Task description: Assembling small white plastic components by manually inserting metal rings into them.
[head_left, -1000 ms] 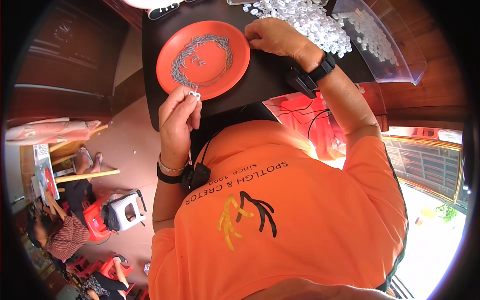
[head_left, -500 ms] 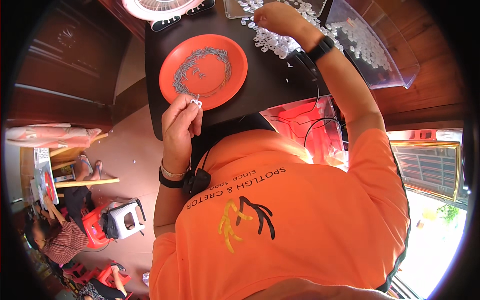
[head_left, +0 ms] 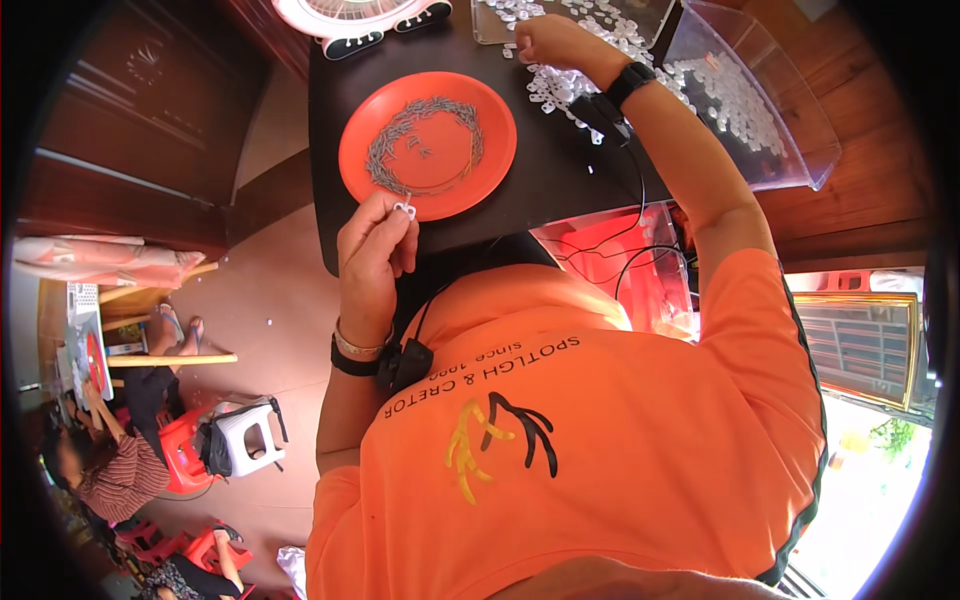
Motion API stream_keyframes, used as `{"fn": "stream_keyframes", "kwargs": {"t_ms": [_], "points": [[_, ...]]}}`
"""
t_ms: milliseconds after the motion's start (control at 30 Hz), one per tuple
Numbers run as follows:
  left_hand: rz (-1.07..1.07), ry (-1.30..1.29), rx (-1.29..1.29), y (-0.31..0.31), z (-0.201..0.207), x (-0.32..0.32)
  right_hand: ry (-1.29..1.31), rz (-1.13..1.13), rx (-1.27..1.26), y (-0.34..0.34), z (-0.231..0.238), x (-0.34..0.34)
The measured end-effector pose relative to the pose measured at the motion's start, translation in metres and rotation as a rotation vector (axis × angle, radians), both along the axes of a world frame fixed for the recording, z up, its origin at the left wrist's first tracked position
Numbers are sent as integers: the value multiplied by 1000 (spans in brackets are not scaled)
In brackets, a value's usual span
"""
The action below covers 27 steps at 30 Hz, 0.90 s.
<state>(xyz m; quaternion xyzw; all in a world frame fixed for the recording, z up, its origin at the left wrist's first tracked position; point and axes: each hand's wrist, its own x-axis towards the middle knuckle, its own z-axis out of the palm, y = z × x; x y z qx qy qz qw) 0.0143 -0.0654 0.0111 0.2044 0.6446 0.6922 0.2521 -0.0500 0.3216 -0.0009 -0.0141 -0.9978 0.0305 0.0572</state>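
Observation:
My left hand (head_left: 378,242) is at the near edge of a round orange plate (head_left: 497,150). Thumb and fingers pinch a small white plastic piece (head_left: 405,210), with a thin grey screw standing up from it. Many grey screws (head_left: 400,125) lie in a ring on the plate, and a few lie in its middle. My right hand (head_left: 555,42) reaches over the far part of the black table (head_left: 470,215), beside a scattered heap of white plastic pieces (head_left: 555,88). Its fingers are bent and closed; whatever they hold is too hidden to make out.
A clear plastic bin (head_left: 800,165) with more white pieces stands at the right. At the far edge is a white and pink fan (head_left: 345,15). A cable (head_left: 642,190) hangs from my right wrist. Other people sit at the far left near a white stool (head_left: 250,445).
The view has shifted slightly, so the plate and table sit further right. My left hand still pinches the white piece; my right hand stays by the heap, its fingers now more curled.

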Motion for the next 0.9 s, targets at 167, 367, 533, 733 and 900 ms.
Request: {"fn": "stream_keyframes", "kwargs": {"t_ms": [167,367,533,733,900], "points": [[41,7,117,-4,-8,-4,-71,54,-838,-56,49,29],[31,74,275,8,-1,-8,-169,332,-1402,-135,58,76],[26,170,342,20,-1,0,-70,307,-1652,-185,37,91],[63,100,408,20,-11,-1,121,383,-1648,-208,15,96],[76,49,395,19,-13,-3,167,386,-1597,-211,11,99]]}}
